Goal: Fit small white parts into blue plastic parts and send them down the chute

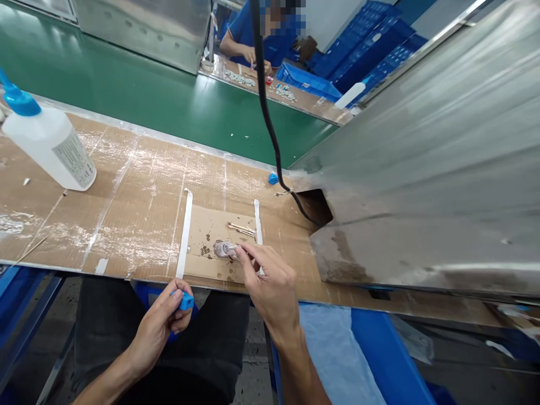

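Left hand: near edge, held over the lap below the surface; fingers curled shut around a small blue piece, pinched between thumb and fingertips.
Right hand: reaches forward over the near edge of the surface, wrist low, index finger and thumb extended and closed on a small clear wad; remaining fingers loosely folded.
Clear wad: lies on a cardboard patch, touching the right fingertips, between two white strips.
Patch: dark spots just left of the wad; thin sticks lie just beyond it.
Blue bin: near right, below the surface, with pale plastic sheet inside.
Metal housing: right side, large, overhangs the surface; a black cable hangs down from above and runs into its dark opening.
Blue scrap: on the surface beside the cable.
Bottle: far left, white with blue cap, tilted.
Green belt: beyond the surface.
Another person: far side, blue shirt, hands at a second bench.
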Demonstrator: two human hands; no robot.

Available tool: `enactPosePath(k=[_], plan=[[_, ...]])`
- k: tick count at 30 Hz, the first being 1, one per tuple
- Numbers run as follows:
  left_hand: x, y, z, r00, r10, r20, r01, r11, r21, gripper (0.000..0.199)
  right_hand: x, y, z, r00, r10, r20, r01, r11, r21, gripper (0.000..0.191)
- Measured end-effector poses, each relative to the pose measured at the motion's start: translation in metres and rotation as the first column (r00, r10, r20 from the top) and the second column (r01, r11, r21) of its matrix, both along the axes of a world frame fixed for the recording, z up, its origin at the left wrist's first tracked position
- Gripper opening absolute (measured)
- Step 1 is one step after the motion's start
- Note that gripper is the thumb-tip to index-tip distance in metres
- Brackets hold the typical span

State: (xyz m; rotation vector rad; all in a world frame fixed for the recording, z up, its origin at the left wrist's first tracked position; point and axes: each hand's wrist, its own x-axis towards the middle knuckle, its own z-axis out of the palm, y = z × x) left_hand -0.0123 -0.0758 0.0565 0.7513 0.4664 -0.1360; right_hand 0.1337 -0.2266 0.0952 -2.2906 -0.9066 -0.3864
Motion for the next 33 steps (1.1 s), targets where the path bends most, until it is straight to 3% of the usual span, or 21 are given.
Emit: enactPosePath(k=[10,15,19,23,29,33], plan=[[-0.005,0.003,-0.009,1.000,-0.019,0.016,0.019,1.000,0.015,0.041,0.003,0.004,0.001,0.999,0.021,0.045,-0.017,0.996,-0.084,0.017],[-0.004,0.000,-0.005,1.000,0.001,0.026,-0.001,1.000,0.008,0.041,0.003,0.003,0.002,0.999,0.019,0.033,-0.017,0.998,-0.061,0.014],[0.001,-0.001,0.000,0.998,0.052,0.042,-0.052,0.999,-0.005,0.041,-0.004,-0.002,0.004,0.998,-0.066,-0.002,0.066,0.996,0.064,0.011],[0.004,-0.002,0.003,0.994,0.094,0.049,-0.094,0.996,-0.011,0.039,-0.026,-0.007,0.006,0.983,-0.102,-0.155,0.135,0.965,0.224,0.011],[0.006,-0.005,0.002,0.993,0.095,0.072,-0.097,0.995,0.020,0.037,-0.074,-0.001,0.001,0.948,0.048,-0.315,0.076,0.926,0.370,0.024],[0.005,-0.007,0.000,0.992,0.078,0.100,-0.085,0.994,0.062,0.036,-0.089,0.007,-0.004,0.922,0.155,-0.354,0.026,0.889,0.458,0.026]])
